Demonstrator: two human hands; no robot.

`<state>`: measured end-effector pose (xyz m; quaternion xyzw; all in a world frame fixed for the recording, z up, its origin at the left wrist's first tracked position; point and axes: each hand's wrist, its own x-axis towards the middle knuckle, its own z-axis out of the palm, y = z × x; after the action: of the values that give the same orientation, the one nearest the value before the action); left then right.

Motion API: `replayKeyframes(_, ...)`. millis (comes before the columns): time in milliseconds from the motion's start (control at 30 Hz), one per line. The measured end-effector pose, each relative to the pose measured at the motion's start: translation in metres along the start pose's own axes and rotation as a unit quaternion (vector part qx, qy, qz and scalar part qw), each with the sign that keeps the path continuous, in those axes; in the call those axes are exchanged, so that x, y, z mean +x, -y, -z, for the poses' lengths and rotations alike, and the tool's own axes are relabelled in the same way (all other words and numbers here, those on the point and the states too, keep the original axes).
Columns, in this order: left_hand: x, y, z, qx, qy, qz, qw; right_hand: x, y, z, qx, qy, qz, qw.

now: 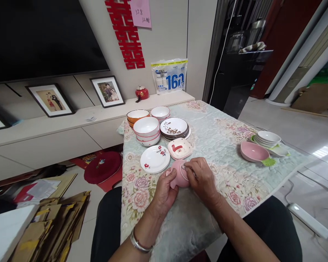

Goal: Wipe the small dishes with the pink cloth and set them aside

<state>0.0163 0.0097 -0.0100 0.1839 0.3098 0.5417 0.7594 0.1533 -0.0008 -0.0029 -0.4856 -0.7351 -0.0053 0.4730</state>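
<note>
A small pink bowl is tipped so its underside and round foot ring face me, just above the near part of the table. My left hand grips its left side, thumb on the outer wall. At the foot ring, the curled fingers of my right hand press against the base; whatever may lie under the fingertips is hidden. Just beyond my hands are a squarish patterned dish and white plates with red flowers.
Behind these stand pink-rimmed bowls, orange bowls and brown-patterned plates. To the right sit a pink dish with a green handle and stacked small white dishes. A floral cloth covers the table. Flattened cardboard lies at lower left.
</note>
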Motion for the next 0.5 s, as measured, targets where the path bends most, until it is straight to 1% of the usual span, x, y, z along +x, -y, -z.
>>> replayKeyframes(67, 0.001, 0.002, 0.002, 0.000, -0.009, 0.001, 1.000, 0.000, 0.000, 0.005, -0.055, 0.028, -0.027, 0.998)
replayKeyframes(133, 0.001, 0.003, 0.006, 0.000, -0.019, 0.003, 1.000, -0.001, 0.002, 0.011, -0.091, 0.083, -0.045, 0.991)
replayKeyframes(200, -0.001, 0.005, 0.009, -0.003, -0.026, 0.003, 1.000, -0.001, 0.005, 0.017, -0.092, 0.138, -0.056, 0.985)
replayKeyframes(267, -0.004, 0.005, 0.010, -0.003, -0.017, 0.000, 1.000, 0.000, 0.008, 0.019, -0.062, 0.166, -0.052, 0.983)
replayKeyframes(333, -0.007, 0.006, 0.008, 0.003, 0.001, -0.006, 1.000, 0.002, 0.010, 0.017, -0.032, 0.150, -0.037, 0.987)
replayKeyframes(400, -0.011, 0.006, 0.006, 0.010, 0.017, -0.010, 1.000, 0.005, 0.011, 0.015, -0.033, 0.112, -0.032, 0.993)
replayKeyframes(467, -0.013, 0.005, 0.005, 0.015, 0.035, -0.014, 0.999, 0.007, 0.010, 0.015, -0.072, 0.098, -0.045, 0.992)
replayKeyframes(500, -0.014, 0.005, 0.005, 0.018, 0.045, -0.018, 0.999, 0.007, 0.010, 0.017, -0.100, 0.107, -0.056, 0.988)
